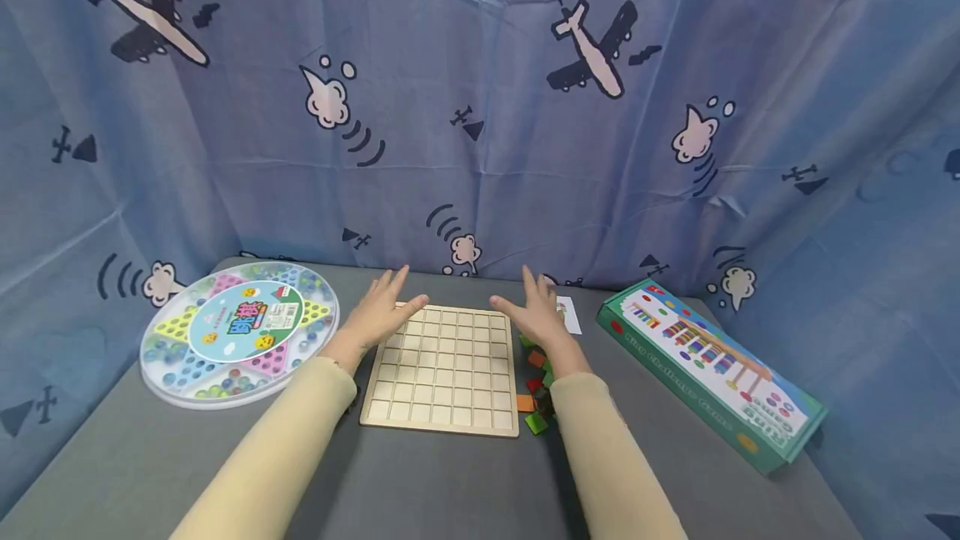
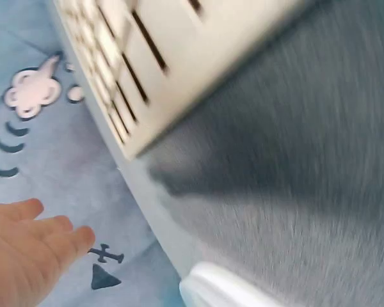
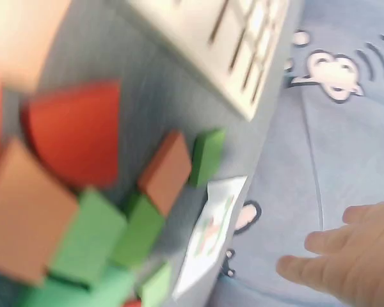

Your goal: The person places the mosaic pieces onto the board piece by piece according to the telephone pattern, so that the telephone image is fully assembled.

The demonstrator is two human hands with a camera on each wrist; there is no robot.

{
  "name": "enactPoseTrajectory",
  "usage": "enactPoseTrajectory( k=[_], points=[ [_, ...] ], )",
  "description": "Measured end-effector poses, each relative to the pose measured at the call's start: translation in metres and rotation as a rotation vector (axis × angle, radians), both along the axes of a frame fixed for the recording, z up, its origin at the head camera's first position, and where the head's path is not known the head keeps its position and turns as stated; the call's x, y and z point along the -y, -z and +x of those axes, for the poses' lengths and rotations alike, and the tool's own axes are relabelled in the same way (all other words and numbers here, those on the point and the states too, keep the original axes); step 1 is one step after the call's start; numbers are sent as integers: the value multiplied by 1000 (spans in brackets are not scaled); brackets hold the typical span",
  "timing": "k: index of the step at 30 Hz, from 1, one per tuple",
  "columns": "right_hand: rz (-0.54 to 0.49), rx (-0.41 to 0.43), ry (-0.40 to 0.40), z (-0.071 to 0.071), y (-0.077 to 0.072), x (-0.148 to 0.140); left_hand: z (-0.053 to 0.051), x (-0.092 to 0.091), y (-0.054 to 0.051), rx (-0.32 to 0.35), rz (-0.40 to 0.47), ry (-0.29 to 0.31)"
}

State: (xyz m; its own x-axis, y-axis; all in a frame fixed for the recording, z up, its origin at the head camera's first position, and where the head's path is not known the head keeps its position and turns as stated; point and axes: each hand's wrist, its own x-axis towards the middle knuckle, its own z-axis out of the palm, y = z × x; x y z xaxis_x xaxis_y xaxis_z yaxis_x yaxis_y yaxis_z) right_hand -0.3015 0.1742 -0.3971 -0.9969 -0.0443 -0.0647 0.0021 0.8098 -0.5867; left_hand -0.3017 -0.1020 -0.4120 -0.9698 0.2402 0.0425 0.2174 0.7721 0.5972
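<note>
A wooden grid board (image 1: 442, 369) with square cells lies flat at the middle of the grey table. My left hand (image 1: 378, 312) hovers over its far left corner, fingers spread and holding nothing. Over the far right corner my right hand (image 1: 536, 315) is held the same way, palm turned inward. Both hands appear raised above the table in the wrist views, where the left fingers (image 2: 48, 240) and right fingers (image 3: 333, 252) stand out against the curtain. Colored blocks in red, orange and green, such as a red block (image 3: 77, 131), lie beside the board's right edge, partly hidden under my right arm.
A round Chinese checkers set (image 1: 176, 386) with marbles sits on the left. At the right lies a long green game box (image 1: 675, 373). A small white picture card (image 1: 570, 317) rests behind the blocks. The blue patterned curtain (image 1: 465, 157) hangs along the table's back.
</note>
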Motion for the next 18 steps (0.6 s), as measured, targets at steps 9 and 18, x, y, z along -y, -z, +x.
enactPoseTrajectory(
  k=[9,18],
  points=[
    [-672,27,29,22,0,-6,28,3,-9,36,483,5],
    [-1006,37,14,40,26,-2,59,7,14,43,838,-13]
  ],
)
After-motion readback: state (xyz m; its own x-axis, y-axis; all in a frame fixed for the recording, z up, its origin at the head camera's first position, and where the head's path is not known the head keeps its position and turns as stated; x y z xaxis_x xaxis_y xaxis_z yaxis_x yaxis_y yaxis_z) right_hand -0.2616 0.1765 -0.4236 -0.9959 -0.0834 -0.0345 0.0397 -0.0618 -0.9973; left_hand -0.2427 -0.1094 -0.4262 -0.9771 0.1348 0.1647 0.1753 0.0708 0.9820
